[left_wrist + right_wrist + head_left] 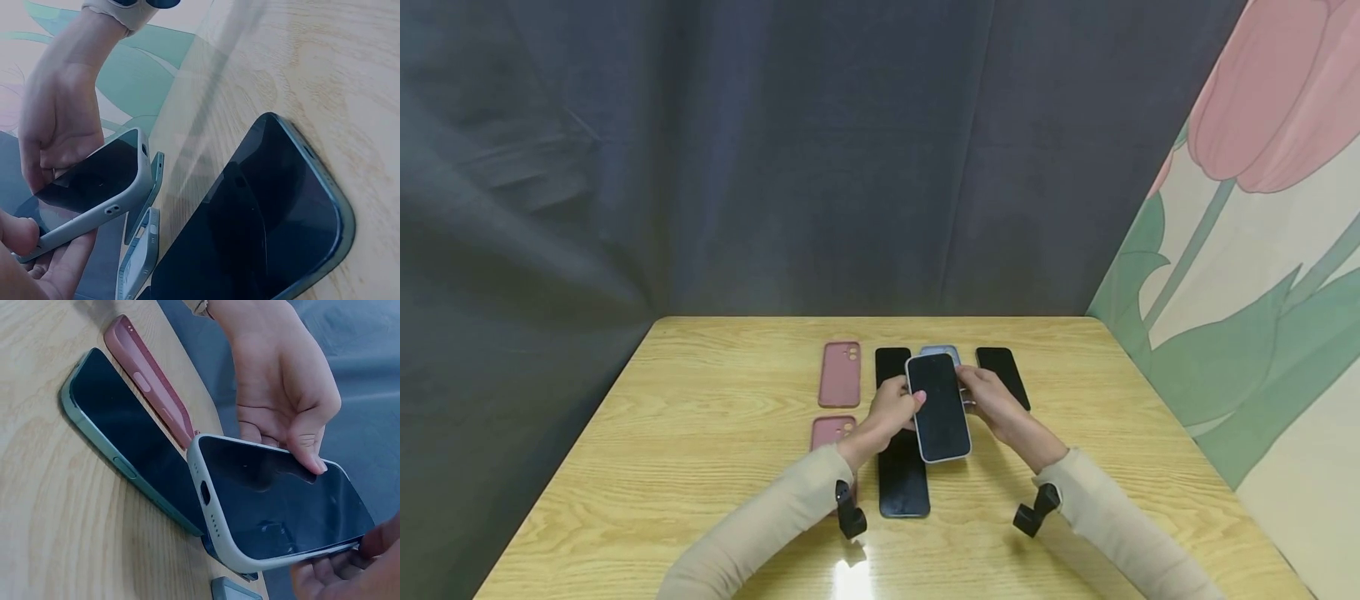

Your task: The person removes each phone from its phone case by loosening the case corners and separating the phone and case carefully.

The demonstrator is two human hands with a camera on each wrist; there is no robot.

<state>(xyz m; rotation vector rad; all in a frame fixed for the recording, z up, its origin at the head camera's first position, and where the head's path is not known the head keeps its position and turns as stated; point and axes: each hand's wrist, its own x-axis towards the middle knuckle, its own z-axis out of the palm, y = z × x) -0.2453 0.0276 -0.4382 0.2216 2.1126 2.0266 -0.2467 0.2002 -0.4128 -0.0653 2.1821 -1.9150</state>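
Above the table, a dark-screened phone [942, 412] sits in a pale, light-coloured phone case [231, 540]. My left hand [891, 407] grips its left side, thumb on the screen and fingers beneath. On the opposite long side, near the top end, my right hand [992, 402] holds the edge between thumb and fingers. In the right wrist view the case rim [215, 515] surrounds the bottom end of the phone. Just under the hands, another phone [904, 479] lies face up on the table, partly covered by the left hand and the held phone.
Two pink phone cases [839, 375] lie at the left, the nearer one partly behind the left forearm. Further back are a black phone [892, 363], a light blue case [950, 351] partly hidden, and another black phone [1004, 373] to the right. All rest on the wooden table [715, 433].
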